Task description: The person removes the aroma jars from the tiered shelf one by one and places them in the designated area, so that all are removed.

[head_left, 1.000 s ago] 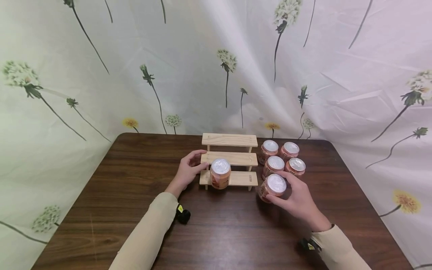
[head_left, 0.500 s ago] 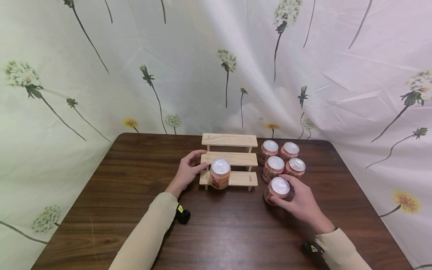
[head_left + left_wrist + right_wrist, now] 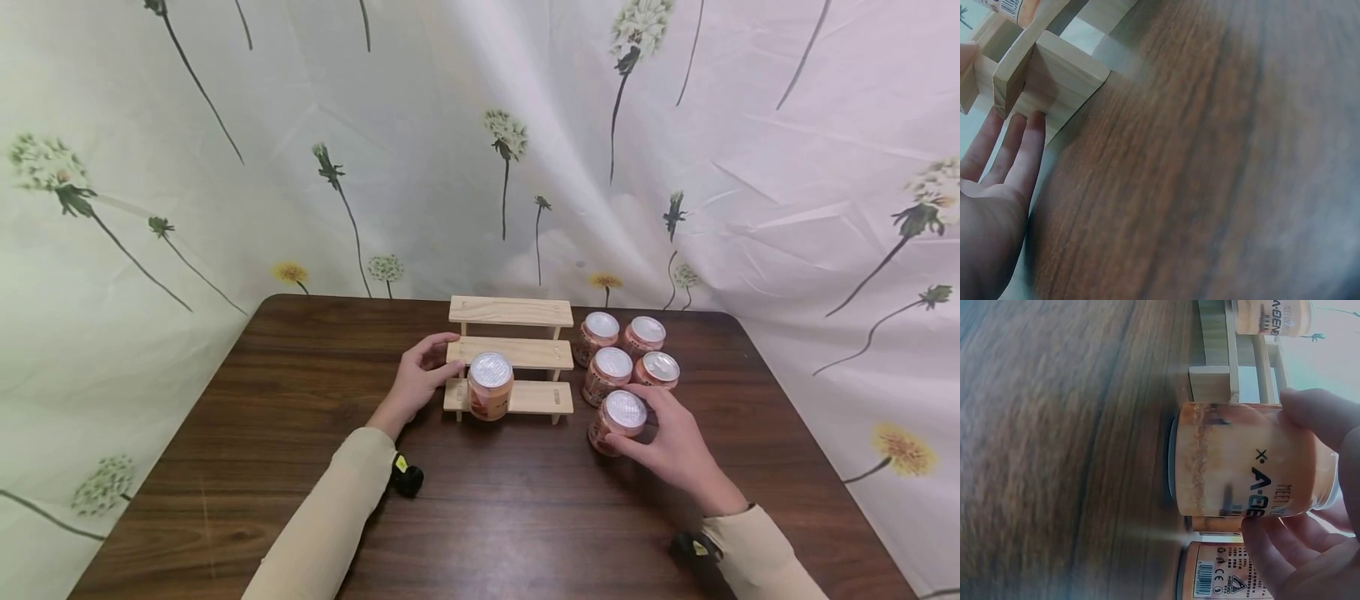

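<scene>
A three-tier wooden display stand (image 3: 510, 354) stands near the back of the table. My left hand (image 3: 412, 379) holds its left end, thumb in front and other fingers behind; in the left wrist view, several fingertips (image 3: 1036, 119) touch the wooden side. One orange can with a silver lid (image 3: 491, 387) is upright on the lowest tier. To the right of the stand, my right hand (image 3: 671, 442) grips another orange can (image 3: 618, 423), upright and low by the tabletop. The right wrist view shows thumb and fingers around this can (image 3: 1241, 462), its black lettering sideways.
Several more orange cans (image 3: 611, 371) are grouped upright behind the right hand, beside the stand. The brown wooden table (image 3: 480, 525) ends at a pale hanging cloth (image 3: 420, 167) printed with dandelions. Both wrists wear small black cameras (image 3: 407, 479).
My right hand has moved the gripped can a little to the right, away from the stand, and is nearly still over the last half second. The left hand and stand stay put.
</scene>
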Tool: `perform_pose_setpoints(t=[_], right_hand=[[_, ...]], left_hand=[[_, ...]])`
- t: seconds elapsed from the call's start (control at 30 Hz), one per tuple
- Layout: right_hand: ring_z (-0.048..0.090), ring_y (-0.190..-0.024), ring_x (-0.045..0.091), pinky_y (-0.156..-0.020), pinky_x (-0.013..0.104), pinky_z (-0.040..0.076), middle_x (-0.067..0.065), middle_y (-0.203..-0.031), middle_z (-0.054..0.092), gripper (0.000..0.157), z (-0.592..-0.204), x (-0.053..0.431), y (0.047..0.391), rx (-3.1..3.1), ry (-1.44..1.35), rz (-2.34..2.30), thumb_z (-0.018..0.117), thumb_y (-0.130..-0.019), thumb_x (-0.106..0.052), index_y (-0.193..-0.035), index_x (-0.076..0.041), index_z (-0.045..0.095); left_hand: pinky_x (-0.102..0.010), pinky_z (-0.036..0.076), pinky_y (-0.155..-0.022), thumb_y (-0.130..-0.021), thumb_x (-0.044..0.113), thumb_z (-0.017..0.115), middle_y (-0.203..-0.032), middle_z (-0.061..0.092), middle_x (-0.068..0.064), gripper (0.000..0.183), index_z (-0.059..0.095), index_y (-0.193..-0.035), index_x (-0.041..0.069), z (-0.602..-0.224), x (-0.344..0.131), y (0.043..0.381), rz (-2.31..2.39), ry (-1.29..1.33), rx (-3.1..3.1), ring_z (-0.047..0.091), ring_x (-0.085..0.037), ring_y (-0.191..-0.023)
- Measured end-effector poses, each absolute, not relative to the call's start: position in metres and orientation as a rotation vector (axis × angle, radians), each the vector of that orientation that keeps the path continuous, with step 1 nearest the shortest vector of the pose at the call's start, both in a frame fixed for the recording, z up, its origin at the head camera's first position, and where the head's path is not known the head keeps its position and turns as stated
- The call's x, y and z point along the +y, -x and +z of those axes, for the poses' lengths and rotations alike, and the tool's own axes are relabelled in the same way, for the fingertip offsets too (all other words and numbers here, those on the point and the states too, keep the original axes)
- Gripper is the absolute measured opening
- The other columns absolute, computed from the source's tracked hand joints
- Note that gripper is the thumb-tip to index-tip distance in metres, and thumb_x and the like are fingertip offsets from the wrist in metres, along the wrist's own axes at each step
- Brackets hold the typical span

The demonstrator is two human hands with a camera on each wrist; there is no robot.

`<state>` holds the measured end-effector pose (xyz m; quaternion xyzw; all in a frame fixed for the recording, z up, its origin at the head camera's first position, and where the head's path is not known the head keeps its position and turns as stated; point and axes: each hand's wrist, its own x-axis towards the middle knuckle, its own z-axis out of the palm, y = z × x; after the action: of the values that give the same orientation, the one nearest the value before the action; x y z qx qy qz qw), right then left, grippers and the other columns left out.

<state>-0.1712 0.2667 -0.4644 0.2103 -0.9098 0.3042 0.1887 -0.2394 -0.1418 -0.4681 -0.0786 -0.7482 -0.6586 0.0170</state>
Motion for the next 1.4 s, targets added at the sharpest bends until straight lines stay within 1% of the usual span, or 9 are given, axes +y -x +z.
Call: perform_pose_setpoints(t=[0.1, 0.33, 0.53, 0.7, 0.87, 1.07, 1.2, 1.3, 1.4], right_hand=[[0.067, -0.105, 0.025, -0.085, 0.043, 0.053, 0.008, -0.120, 0.071, 0.072, -0.464, 0.268, 0.171, -2.559, -0.587, 0.861, 0.100, -0.070, -0.024, -0.130, -0.004, 0.065], [0.066, -0.106, 0.023, -0.087, 0.026, 0.049, 0.009, -0.121, 0.070, 0.072, -0.461, 0.269, 0.170, -2.558, -0.603, 0.866, 0.099, -0.070, -0.022, -0.131, -0.002, 0.064], [0.066, -0.111, 0.027, -0.091, 0.025, 0.048, 0.013, -0.127, 0.069, 0.074, -0.459, 0.270, 0.170, -2.578, -0.624, 0.855, 0.098, -0.072, -0.019, -0.134, -0.001, 0.063], [0.066, -0.113, 0.028, -0.094, 0.019, 0.046, 0.013, -0.128, 0.069, 0.075, -0.453, 0.271, 0.172, -2.564, -0.654, 0.855, 0.098, -0.072, -0.020, -0.135, -0.001, 0.062], [0.066, -0.109, 0.028, -0.088, 0.024, 0.052, 0.015, -0.124, 0.070, 0.077, -0.435, 0.269, 0.174, -2.474, -0.696, 0.880, 0.099, -0.069, -0.016, -0.135, 0.001, 0.063], [0.063, -0.110, 0.028, -0.091, 0.019, 0.046, 0.012, -0.132, 0.065, 0.077, -0.410, 0.249, 0.176, -2.362, -0.763, 0.936, 0.096, -0.071, -0.015, -0.139, -0.002, 0.062], [0.060, -0.119, 0.026, -0.100, 0.020, 0.043, 0.011, -0.136, 0.065, 0.075, -0.402, 0.224, 0.178, -2.350, -0.835, 0.998, 0.095, -0.075, -0.018, -0.141, -0.005, 0.061], [0.056, -0.130, 0.025, -0.109, 0.031, 0.042, 0.010, -0.140, 0.063, 0.076, -0.401, 0.203, 0.182, -2.362, -0.897, 0.984, 0.094, -0.077, -0.022, -0.143, -0.005, 0.060], [0.057, -0.130, 0.028, -0.106, 0.042, 0.047, 0.011, -0.140, 0.062, 0.078, -0.405, 0.183, 0.187, -2.376, -0.961, 0.969, 0.093, -0.079, -0.026, -0.145, -0.004, 0.057]], left_hand=[[-0.027, 0.050, -0.090, -0.097, 0.008, 0.076, -0.134, 0.064, -0.022, 0.044, 0.065, -0.140, 0.007, -0.467, -0.141, 0.239, -2.047, 0.240, -2.325, 0.061, -0.037, -0.120], [-0.030, 0.050, -0.095, -0.098, 0.009, 0.076, -0.136, 0.063, -0.022, 0.044, 0.064, -0.140, 0.007, -0.468, -0.141, 0.239, -2.030, 0.254, -2.330, 0.061, -0.037, -0.122], [-0.030, 0.050, -0.093, -0.097, 0.007, 0.075, -0.136, 0.063, -0.023, 0.044, 0.064, -0.140, 0.007, -0.483, -0.143, 0.251, -2.028, 0.241, -2.338, 0.061, -0.039, -0.122], [-0.030, 0.050, -0.093, -0.098, 0.010, 0.076, -0.137, 0.063, -0.020, 0.046, 0.064, -0.142, 0.011, -0.497, -0.146, 0.259, -2.022, 0.239, -2.334, 0.061, -0.036, -0.122], [-0.029, 0.050, -0.092, -0.097, 0.015, 0.078, -0.135, 0.065, -0.016, 0.046, 0.065, -0.141, 0.016, -0.500, -0.147, 0.259, -2.010, 0.260, -2.313, 0.062, -0.032, -0.120], [-0.029, 0.051, -0.092, -0.097, 0.017, 0.079, -0.131, 0.066, -0.016, 0.043, 0.067, -0.138, 0.017, -0.499, -0.147, 0.259, -1.993, 0.288, -2.296, 0.063, -0.032, -0.117], [-0.031, 0.051, -0.093, -0.097, 0.015, 0.079, -0.132, 0.066, -0.017, 0.043, 0.067, -0.138, 0.015, -0.491, -0.146, 0.253, -2.004, 0.280, -2.306, 0.063, -0.033, -0.118], [-0.031, 0.050, -0.093, -0.097, 0.011, 0.077, -0.133, 0.065, -0.020, 0.043, 0.066, -0.139, 0.010, -0.478, -0.143, 0.245, -2.023, 0.264, -2.311, 0.062, -0.034, -0.118], [-0.030, 0.050, -0.092, -0.097, 0.008, 0.076, -0.133, 0.064, -0.022, 0.044, 0.065, -0.139, 0.006, -0.469, -0.141, 0.240, -2.037, 0.257, -2.313, 0.061, -0.035, -0.118]])
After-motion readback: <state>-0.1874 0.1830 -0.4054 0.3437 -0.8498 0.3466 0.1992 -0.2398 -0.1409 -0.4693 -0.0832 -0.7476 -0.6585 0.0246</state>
